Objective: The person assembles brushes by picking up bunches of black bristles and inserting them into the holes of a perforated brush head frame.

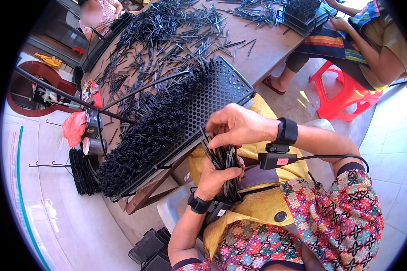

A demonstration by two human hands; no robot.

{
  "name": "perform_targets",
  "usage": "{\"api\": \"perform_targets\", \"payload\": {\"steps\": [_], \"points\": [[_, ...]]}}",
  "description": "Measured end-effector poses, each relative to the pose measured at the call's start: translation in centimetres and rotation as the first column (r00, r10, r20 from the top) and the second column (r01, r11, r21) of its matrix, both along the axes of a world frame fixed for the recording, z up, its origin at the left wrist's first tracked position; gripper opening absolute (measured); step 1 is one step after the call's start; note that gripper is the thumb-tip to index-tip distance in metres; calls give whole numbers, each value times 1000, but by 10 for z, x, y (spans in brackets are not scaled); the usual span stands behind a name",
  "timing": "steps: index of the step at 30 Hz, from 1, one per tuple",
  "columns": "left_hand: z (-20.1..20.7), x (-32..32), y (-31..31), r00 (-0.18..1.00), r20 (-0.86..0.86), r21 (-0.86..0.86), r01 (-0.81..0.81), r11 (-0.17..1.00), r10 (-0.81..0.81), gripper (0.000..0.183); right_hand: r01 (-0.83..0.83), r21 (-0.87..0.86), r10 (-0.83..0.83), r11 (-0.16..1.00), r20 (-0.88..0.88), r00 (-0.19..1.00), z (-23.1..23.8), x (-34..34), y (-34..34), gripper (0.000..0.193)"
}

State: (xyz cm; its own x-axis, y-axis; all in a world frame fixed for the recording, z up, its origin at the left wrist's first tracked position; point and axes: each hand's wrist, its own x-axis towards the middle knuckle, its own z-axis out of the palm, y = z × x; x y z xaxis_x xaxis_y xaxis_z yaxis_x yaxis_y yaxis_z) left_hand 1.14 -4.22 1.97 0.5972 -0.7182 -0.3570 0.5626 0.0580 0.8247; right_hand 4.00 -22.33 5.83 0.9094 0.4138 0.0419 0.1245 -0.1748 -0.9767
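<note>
My left hand [214, 179] is closed around a bundle of thin black strips [231, 186], held upright in front of my lap. Just above it, my right hand [233, 126] pinches at the top of the bundle, its fingertips on one or a few strips. Beyond my hands a black perforated tray [219, 90] lies slanted on the table edge. Its left and middle part is densely filled with upright black strips [149, 135], while the bare honeycomb holes show on the right side. Which exact strip my right fingers grip is partly hidden.
The brown table [276, 49] carries a wide heap of loose black strips [158, 27]. A thin black metal arm [72, 95] crosses over the tray's left. Two other people work at the far side, one beside a red stool [339, 90]. A red plastic bag [73, 127] sits left.
</note>
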Motion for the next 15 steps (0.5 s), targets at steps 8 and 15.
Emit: {"api": "perform_targets", "payload": {"steps": [8,15], "points": [[-3,2,-1,999,31,24,7,1000,-8,57,125,48,-125,991,4,992,-10,-3,-5,10],[-7,7,-2,999,-30,-23,-28,999,27,70,250,-40,-253,968,-199,947,4,13,-14,11]]}}
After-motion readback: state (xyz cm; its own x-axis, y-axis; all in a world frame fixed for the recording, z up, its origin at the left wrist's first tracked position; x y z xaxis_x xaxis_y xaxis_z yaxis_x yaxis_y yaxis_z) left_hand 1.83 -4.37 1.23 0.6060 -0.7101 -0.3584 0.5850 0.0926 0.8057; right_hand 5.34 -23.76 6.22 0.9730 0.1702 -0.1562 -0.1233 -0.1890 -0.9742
